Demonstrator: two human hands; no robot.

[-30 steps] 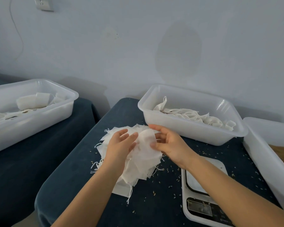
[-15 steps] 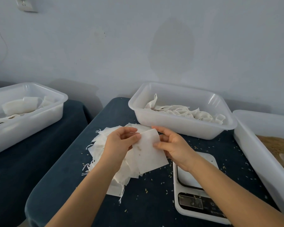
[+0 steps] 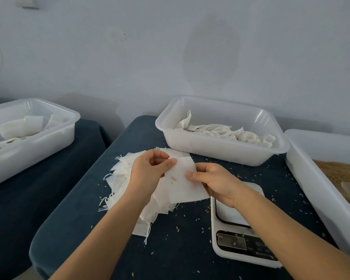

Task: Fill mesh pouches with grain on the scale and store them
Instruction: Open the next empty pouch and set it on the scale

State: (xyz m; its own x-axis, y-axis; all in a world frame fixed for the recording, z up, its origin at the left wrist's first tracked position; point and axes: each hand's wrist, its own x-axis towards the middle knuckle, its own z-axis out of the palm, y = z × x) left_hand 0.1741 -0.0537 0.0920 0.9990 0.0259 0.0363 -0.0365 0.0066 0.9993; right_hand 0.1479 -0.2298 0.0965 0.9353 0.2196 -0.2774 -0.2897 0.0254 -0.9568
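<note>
The left hand [image 3: 148,174] and right hand [image 3: 216,182] pinched one flat white mesh pouch [image 3: 185,183] between them, left thumb and forefinger on its upper left corner, right fingertips on its right edge. Under the left fingers lay a loose pile of empty pouches [image 3: 121,178] on dark blue cloth [image 3: 180,249] strewn with grains. Below the right wrist sat a white digital scale [image 3: 236,245]. Beyond the fingers stood a white tub of pouches [image 3: 220,152]; right of them, a tub of grain [image 3: 339,172].
</note>
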